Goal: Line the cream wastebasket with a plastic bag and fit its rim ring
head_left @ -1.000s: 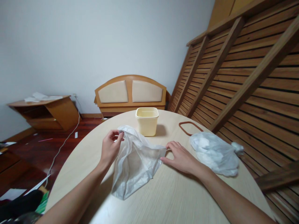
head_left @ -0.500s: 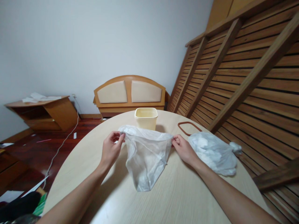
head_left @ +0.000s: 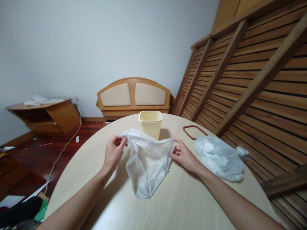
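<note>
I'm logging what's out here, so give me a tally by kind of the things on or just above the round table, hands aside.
Translucent white plastic bags: 2 (loose bag, stuffed bag)
Pale yellow open-topped plastic bin: 1
Brown rounded-corner frame: 1
Total: 4

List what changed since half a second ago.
Right hand moved slightly left, its grip spreading wider; translucent white plastic bag slackened, bottom shifting left. Unchanged: left hand holding its corner; square pale-yellow plastic bin, rounded brown ring, filled whitish plastic bag.
</note>
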`<action>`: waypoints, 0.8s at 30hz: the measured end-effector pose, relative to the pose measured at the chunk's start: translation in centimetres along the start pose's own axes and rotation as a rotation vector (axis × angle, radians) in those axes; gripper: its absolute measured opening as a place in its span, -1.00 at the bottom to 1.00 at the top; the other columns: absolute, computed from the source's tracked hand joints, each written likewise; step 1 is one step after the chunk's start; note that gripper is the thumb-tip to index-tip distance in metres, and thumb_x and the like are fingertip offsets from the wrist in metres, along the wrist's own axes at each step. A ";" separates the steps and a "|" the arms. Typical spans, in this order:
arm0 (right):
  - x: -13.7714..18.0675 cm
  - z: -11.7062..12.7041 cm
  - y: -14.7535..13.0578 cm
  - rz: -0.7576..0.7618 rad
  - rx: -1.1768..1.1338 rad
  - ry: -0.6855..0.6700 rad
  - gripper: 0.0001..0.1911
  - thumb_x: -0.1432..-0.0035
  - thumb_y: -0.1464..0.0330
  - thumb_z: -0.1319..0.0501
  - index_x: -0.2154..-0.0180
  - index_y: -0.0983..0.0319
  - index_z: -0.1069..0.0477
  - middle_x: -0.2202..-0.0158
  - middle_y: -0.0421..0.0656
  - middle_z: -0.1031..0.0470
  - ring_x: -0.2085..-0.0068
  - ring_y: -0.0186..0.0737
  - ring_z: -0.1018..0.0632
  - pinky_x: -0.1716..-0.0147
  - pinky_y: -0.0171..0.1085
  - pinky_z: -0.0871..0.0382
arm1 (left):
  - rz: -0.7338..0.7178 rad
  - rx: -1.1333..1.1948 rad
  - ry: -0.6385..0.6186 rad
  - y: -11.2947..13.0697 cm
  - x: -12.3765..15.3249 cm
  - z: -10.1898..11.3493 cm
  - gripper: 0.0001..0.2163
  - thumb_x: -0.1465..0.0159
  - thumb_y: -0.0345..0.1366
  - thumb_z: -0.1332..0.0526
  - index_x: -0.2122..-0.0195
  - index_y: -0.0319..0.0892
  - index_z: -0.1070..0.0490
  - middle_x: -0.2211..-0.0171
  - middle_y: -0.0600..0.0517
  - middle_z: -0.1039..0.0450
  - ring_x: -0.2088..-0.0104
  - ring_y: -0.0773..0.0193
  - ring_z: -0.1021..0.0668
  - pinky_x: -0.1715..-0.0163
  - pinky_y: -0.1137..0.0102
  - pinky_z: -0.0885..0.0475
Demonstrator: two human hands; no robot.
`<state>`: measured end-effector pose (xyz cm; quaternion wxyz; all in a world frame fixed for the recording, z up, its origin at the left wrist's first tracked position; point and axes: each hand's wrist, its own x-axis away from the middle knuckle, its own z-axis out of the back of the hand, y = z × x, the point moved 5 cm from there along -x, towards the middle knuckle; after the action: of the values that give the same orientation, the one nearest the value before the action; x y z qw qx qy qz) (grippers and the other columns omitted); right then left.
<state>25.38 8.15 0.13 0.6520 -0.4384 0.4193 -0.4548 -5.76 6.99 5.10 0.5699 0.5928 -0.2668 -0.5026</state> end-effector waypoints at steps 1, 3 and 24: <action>-0.1 0.3 0.1 0.000 0.002 0.020 -0.31 -0.03 0.28 -0.32 -0.14 0.22 -0.08 0.36 -0.28 -0.44 0.42 -0.27 -0.53 0.39 -0.25 -0.42 | 0.001 0.005 0.004 0.0 0.0 0.0 -0.57 -0.07 0.10 -0.33 0.36 -0.23 -0.44 0.51 0.00 -0.49 0.48 0.24 -0.53 0.65 0.51 -0.32; -0.4 1.3 0.3 0.019 0.000 0.094 -0.36 -0.04 0.27 -0.30 -0.10 0.19 -0.10 0.32 -0.28 -0.43 0.45 -0.29 -0.53 0.44 -0.27 -0.41 | -0.003 0.019 0.016 -0.1 -0.1 0.1 -0.58 -0.07 0.09 -0.33 0.35 -0.22 -0.44 0.51 0.01 -0.49 0.48 0.25 -0.53 0.64 0.51 -0.33; -1.3 3.9 0.4 0.180 0.253 0.261 -0.46 -0.02 0.32 -0.33 -0.08 0.25 -0.45 -0.18 0.06 -0.43 -0.10 -0.03 -0.52 -0.05 -0.05 -0.44 | 0.039 0.052 0.128 -0.7 -0.8 0.8 -0.65 -0.08 -0.01 -0.29 0.31 -0.21 -0.42 0.43 0.01 -0.50 0.42 0.24 -0.56 0.64 0.52 -0.35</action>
<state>28.85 10.19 0.96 0.6799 -0.2512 0.4774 -0.4967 -6.88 7.49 4.78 0.5798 0.6330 -0.2543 -0.4455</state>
